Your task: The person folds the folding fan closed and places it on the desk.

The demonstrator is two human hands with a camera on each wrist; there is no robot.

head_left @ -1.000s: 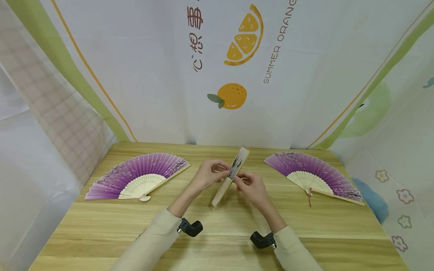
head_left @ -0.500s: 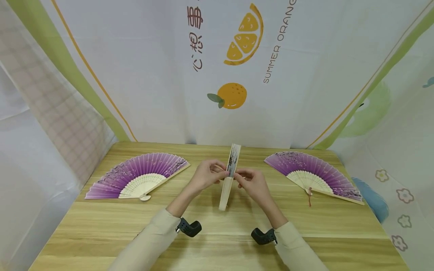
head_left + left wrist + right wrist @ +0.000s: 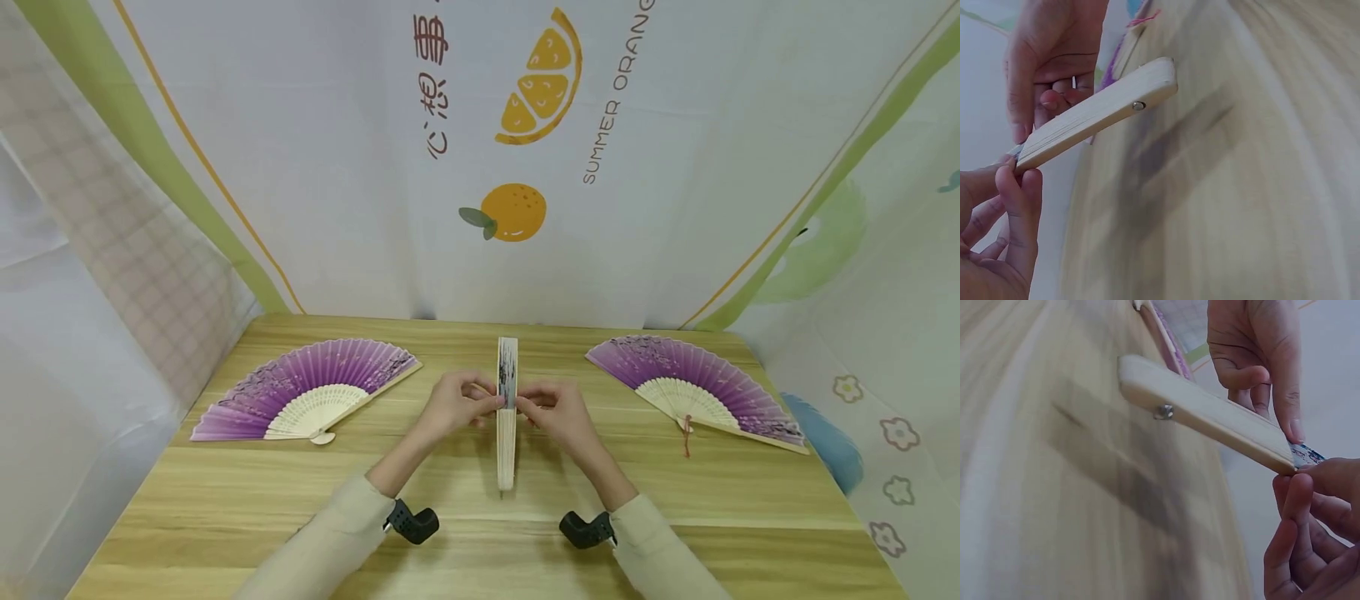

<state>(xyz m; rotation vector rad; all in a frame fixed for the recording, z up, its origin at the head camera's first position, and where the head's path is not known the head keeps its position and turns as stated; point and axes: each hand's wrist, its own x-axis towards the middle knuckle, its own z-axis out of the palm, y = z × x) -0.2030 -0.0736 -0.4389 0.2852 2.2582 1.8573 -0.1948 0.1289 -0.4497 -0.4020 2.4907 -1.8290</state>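
Pinched at mid-length between left hand [image 3: 456, 404] and right hand [image 3: 557, 410], above the middle of the wood-grain table [image 3: 480, 554]: one folded fan [image 3: 506, 446], straight, thin-slatted, with metal rivet [image 3: 1139, 105]. Spread on either side: two purple pleated fans [image 3: 322, 371], pale-ribbed.

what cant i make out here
Head view: most of the printed leaf on the pale wooden folded fan, hidden in closed pleats.
Head view: the end of the brown lettering, cut off by the top edge.
Left wrist view: the fan's far end, behind the left hand.
Right wrist view: that end again, behind the right hand.
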